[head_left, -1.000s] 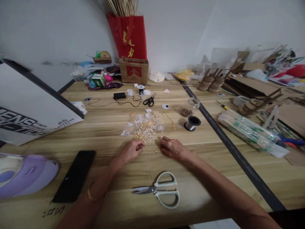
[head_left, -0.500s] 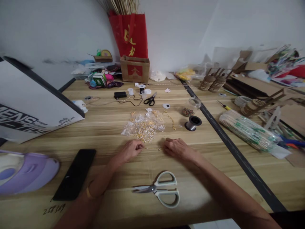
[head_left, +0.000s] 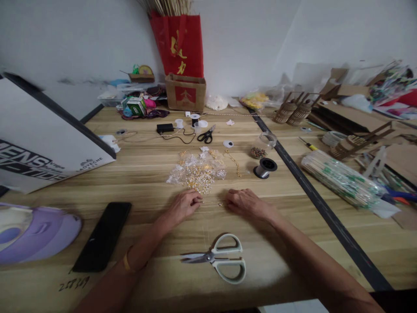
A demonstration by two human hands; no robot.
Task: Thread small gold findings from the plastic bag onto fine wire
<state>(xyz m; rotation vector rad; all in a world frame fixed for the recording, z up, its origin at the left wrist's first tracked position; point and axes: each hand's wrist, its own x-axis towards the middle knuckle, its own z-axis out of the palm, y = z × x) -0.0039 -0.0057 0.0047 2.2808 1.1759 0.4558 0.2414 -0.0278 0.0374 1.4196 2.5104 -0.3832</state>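
My left hand (head_left: 186, 206) pinches one end of a thin gold-coloured strand (head_left: 211, 203) with small beads on it. The strand runs fairly straight toward my right hand (head_left: 243, 202), whose curled fingers are closed by the far end, beside a small shiny bead. What those fingertips grip is hidden. Just beyond both hands lies a pile of gold and clear beads (head_left: 199, 177) on small plastic bags. A short gold chain (head_left: 235, 163) lies to the pile's right. Nearer me rest large scissors (head_left: 228, 261) with pale handles, blades pointing left.
A wire spool (head_left: 265, 168) and a jar of beads (head_left: 259, 150) stand right of the pile. Black scissors (head_left: 206, 135) lie farther back. A phone (head_left: 102, 237) and a purple-white appliance (head_left: 48, 234) are on the left. Packed sticks (head_left: 342, 178) lie at right.
My left hand has shifted slightly right and the strand has moved a little with it. My right hand stays almost in place. The view has tilted slightly.
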